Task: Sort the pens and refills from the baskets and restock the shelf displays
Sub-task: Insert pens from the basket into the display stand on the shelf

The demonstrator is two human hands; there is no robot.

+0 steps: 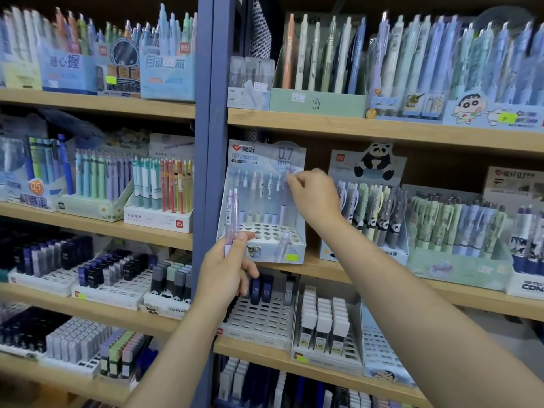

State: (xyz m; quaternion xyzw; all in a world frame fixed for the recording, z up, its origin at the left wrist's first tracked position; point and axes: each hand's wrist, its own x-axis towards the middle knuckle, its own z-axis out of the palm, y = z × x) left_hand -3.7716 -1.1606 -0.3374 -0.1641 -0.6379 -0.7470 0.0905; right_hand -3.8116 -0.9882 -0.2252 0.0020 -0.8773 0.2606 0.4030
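Setting: wooden shop shelves (382, 129), packed with pen boxes.
Landmark: 0.7 display box (262, 207).
Right hand (313, 198): at box's upper right, pinching a standing pen's top (288, 172).
Left hand (228, 266): at box's lower left, gripping two upright pens (232, 213), nearer the free holes (266, 231).

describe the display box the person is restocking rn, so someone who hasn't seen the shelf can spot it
Find the blue upright post between the two shelf bays; the box sits just right of it, on the second wooden shelf down. It is the pale blue 0.7 mm pencil display, where the right hand pinches a pencil. Unlike the packed panda box beside it, its front holes stand mostly empty.
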